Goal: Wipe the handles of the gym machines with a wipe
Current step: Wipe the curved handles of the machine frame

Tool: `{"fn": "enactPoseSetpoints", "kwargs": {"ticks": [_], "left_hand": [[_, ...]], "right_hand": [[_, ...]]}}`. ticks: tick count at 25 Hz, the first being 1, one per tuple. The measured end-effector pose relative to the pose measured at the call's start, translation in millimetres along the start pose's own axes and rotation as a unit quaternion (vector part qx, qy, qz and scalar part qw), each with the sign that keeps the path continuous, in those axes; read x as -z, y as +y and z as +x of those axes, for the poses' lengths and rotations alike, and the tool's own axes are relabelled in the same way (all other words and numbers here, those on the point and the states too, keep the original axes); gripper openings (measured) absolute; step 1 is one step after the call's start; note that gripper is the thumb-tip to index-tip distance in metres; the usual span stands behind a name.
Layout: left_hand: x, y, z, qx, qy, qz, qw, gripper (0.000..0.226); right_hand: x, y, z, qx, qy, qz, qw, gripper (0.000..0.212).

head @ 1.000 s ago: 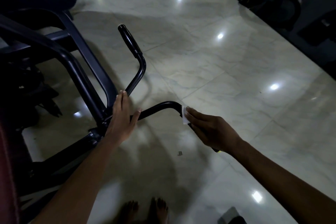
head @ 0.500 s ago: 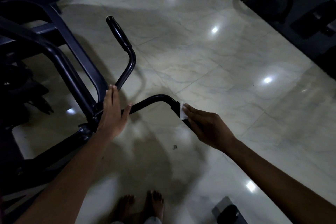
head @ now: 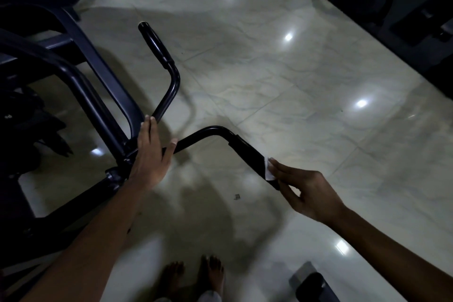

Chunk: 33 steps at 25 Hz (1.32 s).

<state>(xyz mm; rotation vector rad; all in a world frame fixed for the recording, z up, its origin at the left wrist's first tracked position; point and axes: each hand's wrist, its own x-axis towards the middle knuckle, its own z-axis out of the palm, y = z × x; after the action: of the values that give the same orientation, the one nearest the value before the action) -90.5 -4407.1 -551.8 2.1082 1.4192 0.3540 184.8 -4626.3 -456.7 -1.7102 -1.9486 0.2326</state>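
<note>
Bracing the machine frame [head: 103, 95], the left hand [head: 149, 154] lies flat and unclenched on the bar joint. To the right, the right hand [head: 304, 191] pinches a white wipe [head: 269, 171] against the near handle [head: 252, 159], over the marble floor [head: 294, 81].

White wipe [head: 269, 171], black handle grip [head: 250, 157], dark navy machine frame [head: 103, 95], pale grey-white marble floor [head: 269, 81] with faint grey veining.

Head camera looks steeply down, close above the floor [head: 282, 86].
</note>
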Motion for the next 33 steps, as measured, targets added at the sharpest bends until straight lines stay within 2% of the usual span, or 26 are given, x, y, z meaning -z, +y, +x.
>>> {"fn": "enactPoseSetpoints", "kwargs": {"ticks": [3, 9, 14, 18, 20, 22, 23, 27, 30, 31, 33], "left_hand": [[-2, 0, 0, -0.003, 0.003, 0.002, 1.000, 0.083], [-2, 0, 0, -0.010, 0.012, 0.007, 1.000, 0.082], [-2, -4, 0, -0.016, 0.010, 0.022, 1.000, 0.081], [-1, -7, 3, -0.027, 0.021, 0.136, 0.990, 0.084], [-1, -7, 4, -0.030, 0.019, 0.148, 0.988, 0.085], [-3, -9, 3, -0.036, 0.019, 0.135, 0.990, 0.086], [-4, -9, 2, -0.037, 0.017, 0.122, 0.992, 0.087], [-4, -6, 1, -0.029, 0.006, 0.084, 0.996, 0.086], [-5, -5, 1, -0.025, 0.007, 0.079, 0.997, 0.081], [-5, -7, 1, -0.023, 0.005, 0.075, 0.997, 0.080], [-6, -9, 2, -0.024, 0.003, 0.068, 0.997, 0.083]], "right_hand": [[2, 2, -8, -0.013, 0.009, -0.003, 1.000, 0.041], [-19, -3, 34, -0.008, 0.050, 0.056, 0.997, 0.037], [-39, -8, 65, -0.010, 0.057, 0.022, 0.998, 0.031], [-38, -14, 66, -0.080, 0.071, 0.084, 0.991, 0.017], [-35, -16, 70, -0.184, 0.061, 0.107, 0.975, 0.017], [-36, -17, 81, -0.311, 0.027, 0.147, 0.939, 0.017], [-38, -18, 86, -0.345, 0.012, 0.162, 0.924, 0.017], [-31, -5, 82, -0.359, -0.041, 0.139, 0.922, 0.027], [-19, 12, 71, -0.379, -0.081, 0.183, 0.904, 0.050], [-18, 13, 76, -0.390, -0.091, 0.199, 0.895, 0.049], [-20, 8, 88, -0.387, -0.100, 0.222, 0.889, 0.032]]}}
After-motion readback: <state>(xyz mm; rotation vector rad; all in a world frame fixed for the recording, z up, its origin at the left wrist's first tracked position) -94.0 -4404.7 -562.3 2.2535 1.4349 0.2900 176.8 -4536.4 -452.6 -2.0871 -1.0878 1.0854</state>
